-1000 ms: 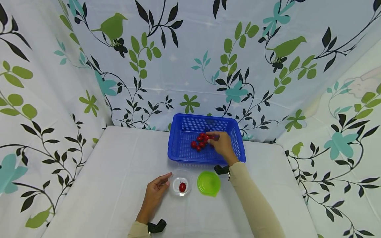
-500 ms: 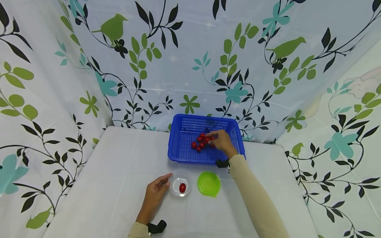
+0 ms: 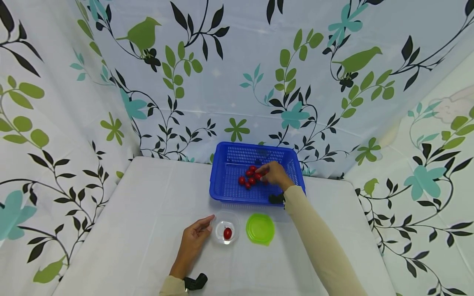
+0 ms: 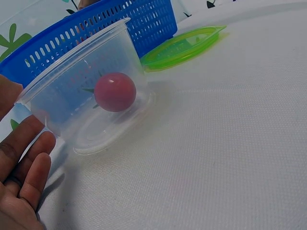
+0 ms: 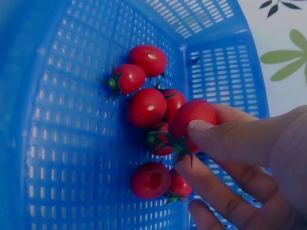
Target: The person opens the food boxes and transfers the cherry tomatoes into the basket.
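Observation:
Inside the blue basket (image 3: 222, 190), my right hand (image 3: 275, 174) pinches a cherry tomato (image 5: 190, 115) with a green stem between thumb and fingers. Several more cherry tomatoes (image 5: 147, 107) lie close around it on the basket floor. My left hand (image 3: 194, 238) rests beside a clear plastic cup (image 4: 67, 115), its loosely extended fingers (image 4: 36, 177) against the cup's rim and side. One cherry tomato (image 4: 115, 92) sits at the bottom of that cup, seen through the wall.
A bright green lid (image 3: 260, 229) lies on the white-covered table (image 3: 148, 230), right of the cup and in front of the basket. Behind the basket hangs a leaf-and-bird patterned curtain (image 3: 222, 82). Black bands (image 3: 196, 282) are on the wrists.
My right hand has shifted slightly within the basket, its wrist coming farther forward over the front rim. My left hand and the cup have stayed put.

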`<state>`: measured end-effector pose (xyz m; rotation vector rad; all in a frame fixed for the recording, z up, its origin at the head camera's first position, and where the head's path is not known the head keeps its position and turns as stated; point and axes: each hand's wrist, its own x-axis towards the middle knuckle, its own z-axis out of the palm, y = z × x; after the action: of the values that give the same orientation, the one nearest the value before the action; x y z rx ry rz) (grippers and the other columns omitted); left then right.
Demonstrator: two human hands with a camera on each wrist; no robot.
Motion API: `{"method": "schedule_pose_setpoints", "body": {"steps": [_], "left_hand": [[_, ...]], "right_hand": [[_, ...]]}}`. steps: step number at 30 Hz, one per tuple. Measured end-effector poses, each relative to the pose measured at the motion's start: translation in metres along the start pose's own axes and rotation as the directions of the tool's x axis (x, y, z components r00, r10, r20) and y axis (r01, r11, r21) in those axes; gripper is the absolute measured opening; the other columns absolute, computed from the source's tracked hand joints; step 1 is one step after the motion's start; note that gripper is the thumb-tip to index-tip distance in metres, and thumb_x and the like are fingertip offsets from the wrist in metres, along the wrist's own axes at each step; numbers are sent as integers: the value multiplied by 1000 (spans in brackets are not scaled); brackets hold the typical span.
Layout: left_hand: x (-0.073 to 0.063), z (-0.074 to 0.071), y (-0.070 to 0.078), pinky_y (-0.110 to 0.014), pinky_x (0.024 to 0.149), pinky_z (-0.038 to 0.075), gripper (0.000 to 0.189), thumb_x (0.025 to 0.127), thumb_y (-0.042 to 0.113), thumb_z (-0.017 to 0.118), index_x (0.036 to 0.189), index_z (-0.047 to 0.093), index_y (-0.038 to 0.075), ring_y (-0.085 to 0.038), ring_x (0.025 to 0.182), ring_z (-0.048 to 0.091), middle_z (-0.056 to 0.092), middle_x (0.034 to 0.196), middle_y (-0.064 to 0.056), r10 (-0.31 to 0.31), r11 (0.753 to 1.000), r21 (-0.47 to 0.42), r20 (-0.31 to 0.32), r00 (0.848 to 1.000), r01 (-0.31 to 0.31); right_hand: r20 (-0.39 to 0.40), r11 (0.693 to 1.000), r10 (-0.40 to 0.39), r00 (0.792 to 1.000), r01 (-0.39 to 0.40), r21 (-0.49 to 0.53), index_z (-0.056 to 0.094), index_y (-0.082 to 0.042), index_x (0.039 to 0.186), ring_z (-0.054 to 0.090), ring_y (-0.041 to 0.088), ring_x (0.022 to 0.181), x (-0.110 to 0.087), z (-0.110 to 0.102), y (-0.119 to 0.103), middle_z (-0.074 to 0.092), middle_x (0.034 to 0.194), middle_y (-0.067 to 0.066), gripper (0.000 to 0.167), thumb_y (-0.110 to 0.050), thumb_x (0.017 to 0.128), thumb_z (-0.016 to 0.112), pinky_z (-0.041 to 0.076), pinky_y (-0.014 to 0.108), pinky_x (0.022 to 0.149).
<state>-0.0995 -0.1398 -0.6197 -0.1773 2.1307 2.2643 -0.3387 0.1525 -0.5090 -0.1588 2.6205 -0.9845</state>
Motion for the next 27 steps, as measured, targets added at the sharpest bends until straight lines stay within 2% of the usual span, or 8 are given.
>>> {"method": "schedule_pose_setpoints", "body": {"steps": [7, 15, 21, 27], "left_hand": [[1, 2, 1, -11, 104, 50, 36, 104, 8, 67, 140, 69, 10, -16, 132, 62, 68, 146, -9, 9, 1000, 11, -9, 1000, -8], [1, 2, 1, -12, 104, 50, 36, 103, 7, 67, 139, 69, 10, -22, 134, 61, 68, 146, -8, 13, 1000, -2, -1, 1000, -13], [0, 4, 1, -12, 101, 52, 37, 103, 12, 70, 140, 69, 9, -26, 132, 63, 69, 145, -11, 29, 999, 12, -8, 1000, -29], [-1, 5, 3, -13, 101, 52, 35, 103, 9, 69, 138, 71, 12, -30, 133, 63, 70, 143, -7, 7, 1000, 7, -21, 1000, -7]], "right_hand": [[54, 1000, 26, 998, -26, -8, 83, -11, 116, 65, 35, 128, 8, -3, 2, 76, 129, 14, 33, 7, 89, 76, 52, 52, 114], [84, 999, 41, 996, -38, -35, 83, -10, 115, 69, 34, 123, 15, -2, 7, 77, 128, 14, 33, 9, 88, 76, 55, 51, 111], [104, 997, 70, 992, -65, -52, 83, -10, 116, 74, 30, 113, 18, 0, 6, 78, 124, 13, 34, 9, 88, 77, 58, 48, 107], [107, 994, 77, 991, -67, -91, 83, -10, 115, 74, 27, 112, 23, 4, 3, 79, 122, 12, 34, 8, 86, 80, 60, 44, 103]]}}
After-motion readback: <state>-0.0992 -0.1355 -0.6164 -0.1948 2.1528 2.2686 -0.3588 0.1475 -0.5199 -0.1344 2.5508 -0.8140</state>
